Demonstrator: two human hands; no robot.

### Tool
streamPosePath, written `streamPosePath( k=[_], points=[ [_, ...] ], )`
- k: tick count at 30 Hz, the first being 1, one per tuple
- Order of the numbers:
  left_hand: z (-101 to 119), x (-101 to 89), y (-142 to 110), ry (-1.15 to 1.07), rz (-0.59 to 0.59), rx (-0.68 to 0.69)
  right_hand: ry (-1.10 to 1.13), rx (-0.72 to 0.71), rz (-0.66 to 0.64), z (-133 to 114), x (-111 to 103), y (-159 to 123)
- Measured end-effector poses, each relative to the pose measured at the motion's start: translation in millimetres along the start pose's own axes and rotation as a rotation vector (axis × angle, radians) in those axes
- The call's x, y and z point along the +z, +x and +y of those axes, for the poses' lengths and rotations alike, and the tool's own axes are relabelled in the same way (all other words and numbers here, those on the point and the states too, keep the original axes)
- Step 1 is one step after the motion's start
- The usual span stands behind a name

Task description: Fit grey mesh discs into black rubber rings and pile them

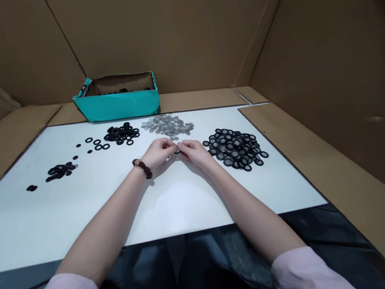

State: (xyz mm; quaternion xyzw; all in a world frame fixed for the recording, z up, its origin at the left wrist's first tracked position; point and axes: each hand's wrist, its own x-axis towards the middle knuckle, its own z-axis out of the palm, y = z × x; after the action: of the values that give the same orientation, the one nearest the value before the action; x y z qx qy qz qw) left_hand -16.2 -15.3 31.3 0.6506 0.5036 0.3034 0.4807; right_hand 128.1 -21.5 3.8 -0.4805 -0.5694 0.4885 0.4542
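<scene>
My left hand (160, 152) and my right hand (193, 151) meet fingertip to fingertip above the white board. Between them they pinch a small black ring (177, 151), mostly covered by the fingers; whether a disc sits inside it I cannot tell. Just beyond my hands lies a scattered pile of translucent grey discs (170, 125). To the right of my right hand is a heap of black rings with grey centres (234, 148). A pile of bare black rings (121, 133) lies beyond my left hand, to the left of the grey discs.
A turquoise box (121, 105) with black pieces inside stands behind the board. Small black discs (61, 171) lie in a loose cluster on the left, with a few apart (31, 188). Cardboard walls (175, 31) surround the white board (173, 210).
</scene>
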Motion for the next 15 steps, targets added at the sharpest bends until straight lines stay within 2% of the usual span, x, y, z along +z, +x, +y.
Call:
streamPosePath(
  k=[3, 7, 11, 15],
  points=[
    [2, -8.6, -2, -0.012, -0.105, -0.028, -0.024, 0.027, -0.081, -1, -2, -2],
    [1, -6.0, -3, -0.138, -0.201, -0.075, -0.046, -0.001, -0.068, 0, -1, -2],
    [-2, 1.9, -2, -0.379, -0.145, -0.057, -0.044, -0.060, -0.051, -2, -2, -1],
    [-1, 3.2, -2, -0.353, -0.125, -0.071, -0.026, -0.032, -0.130, -3, -6, 0]
  ],
)
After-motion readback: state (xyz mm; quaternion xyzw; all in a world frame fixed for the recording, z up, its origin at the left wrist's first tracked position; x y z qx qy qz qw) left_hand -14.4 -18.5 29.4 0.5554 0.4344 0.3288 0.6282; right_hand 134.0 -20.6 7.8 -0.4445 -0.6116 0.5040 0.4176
